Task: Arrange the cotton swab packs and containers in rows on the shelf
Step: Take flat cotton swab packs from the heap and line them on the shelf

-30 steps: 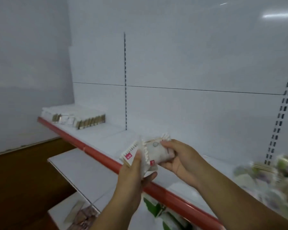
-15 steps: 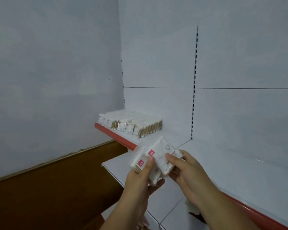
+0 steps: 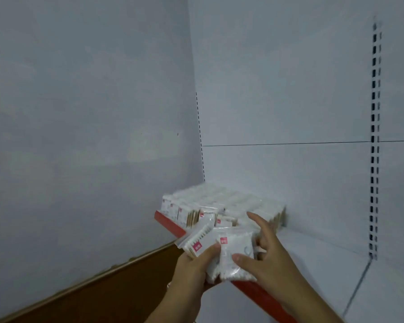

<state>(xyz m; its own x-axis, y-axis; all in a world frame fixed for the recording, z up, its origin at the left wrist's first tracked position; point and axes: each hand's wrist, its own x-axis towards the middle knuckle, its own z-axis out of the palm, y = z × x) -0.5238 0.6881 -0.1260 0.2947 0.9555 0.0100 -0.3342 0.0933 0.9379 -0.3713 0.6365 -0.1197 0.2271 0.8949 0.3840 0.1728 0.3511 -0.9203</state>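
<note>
- White swab packs (image 3: 222, 203) are already sitting in rows in the shelf (image 3: 324, 259) corner, right?
- Yep, left hand (image 3: 191, 271) is gripping more loose packs (image 3: 229, 250) over the red edge (image 3: 170, 226), right hand (image 3: 271, 257) is pinching the front one, index sticking out. Those are waiting their turn.

— What colours are the two nearest cotton swab packs (image 3: 236, 257)?
— Clear wrap over white swab tips and pale tan sticks. Each has a small pink-red label.
— And the stocked row of packs (image 3: 219, 203)?
— The same white and pink-red, tan at the ends.
— The shelf (image 3: 313, 257)?
— White, with a red front strip (image 3: 170, 226). The back panel (image 3: 289, 89) is white, crossed by a thin black line (image 3: 289, 143), with a column of black slots (image 3: 374, 136). The floor (image 3: 103, 297) is brown.
</note>
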